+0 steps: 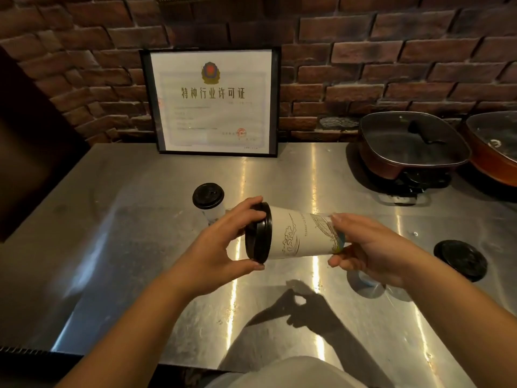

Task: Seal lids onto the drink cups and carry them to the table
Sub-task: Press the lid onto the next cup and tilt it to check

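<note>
I hold a white paper cup [300, 236] with line drawings on its side, lying horizontally above the steel counter [112, 247]. My left hand [223, 242] grips the black lid [258, 232] on the cup's mouth, fingers over the rim and thumb below. My right hand [369, 247] wraps the cup's base end. A second white cup with a black lid on it [208, 196] stands upright on the counter just behind my left hand. A loose black lid [460, 259] lies flat on the counter to the right of my right hand.
A framed certificate [212, 102] leans against the brick wall at the back. Two lidded electric pans [411, 144] [495, 147] sit at the back right. A dark panel [33, 152] stands at the left. Part of another cup [366, 284] shows under my right hand.
</note>
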